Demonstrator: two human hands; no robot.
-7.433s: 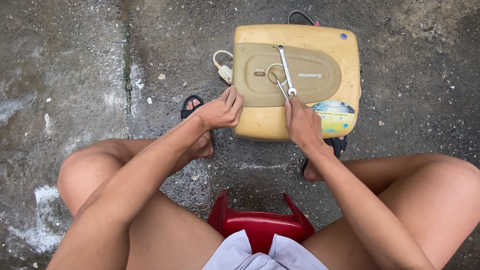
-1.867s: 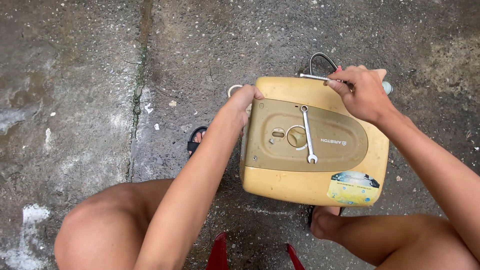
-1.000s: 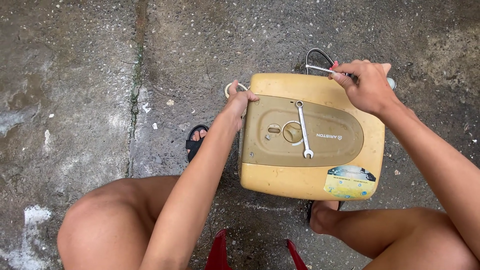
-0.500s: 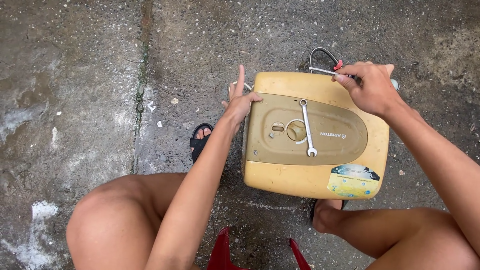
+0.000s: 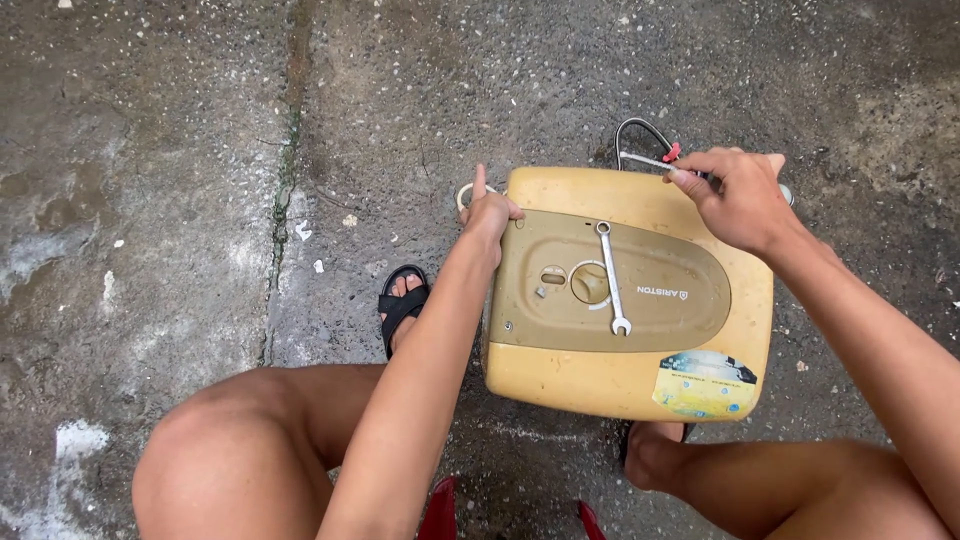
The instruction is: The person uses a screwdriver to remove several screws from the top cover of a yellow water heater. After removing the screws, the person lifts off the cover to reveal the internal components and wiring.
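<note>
A yellowed box-shaped water heater lies flat on wet concrete between my knees. Its olive front panel faces up, with a round dial in the middle. A silver open-ended wrench lies loose across the panel. My left hand rests on the heater's far left corner, one finger raised. At the far right edge my right hand grips a thin tool with a metal shaft and a red part, pointing left. The tool's handle is hidden in my fist.
A black cable loop and a white cord stick out behind the heater. My foot in a black sandal is left of it, my other foot below it. A red stool sits under me. A crack runs through the concrete.
Both hands left the heater's near edge and the wrench for its far side. Over the last second they stay put; my left forefinger lifted.
</note>
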